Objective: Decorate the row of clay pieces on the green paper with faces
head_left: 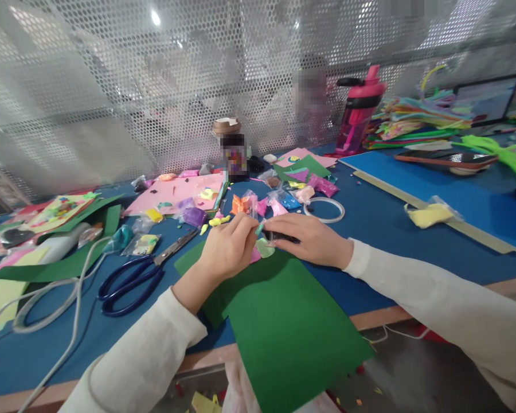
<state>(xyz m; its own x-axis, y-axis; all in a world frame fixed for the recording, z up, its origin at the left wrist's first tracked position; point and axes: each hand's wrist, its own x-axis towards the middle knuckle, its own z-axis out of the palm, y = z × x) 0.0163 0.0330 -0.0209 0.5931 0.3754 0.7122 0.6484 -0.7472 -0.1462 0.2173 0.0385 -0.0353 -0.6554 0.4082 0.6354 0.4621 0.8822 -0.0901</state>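
Note:
Near the middle of the table my left hand [230,244] is closed, thumb and fingertips pinching a small teal piece of soft clay [259,228]. My right hand [312,238] comes in from the right, its fingers bent over a dark object [282,236] whose kind I cannot make out. The fingertips of both hands nearly meet. Just below them lie a pale green clay piece [265,248] and a bit of pink. Under the hands a large green sheet [284,321] hangs over the table's front edge.
Blue-handled scissors [131,284] and a white cable [79,287] lie left. Several clay packets, such as a purple one [194,217], spread behind my hands. A tape ring [343,211], yellow packet [430,215] and pink bottle [359,112] stand or lie right. Perforated metal [124,74] closes the back.

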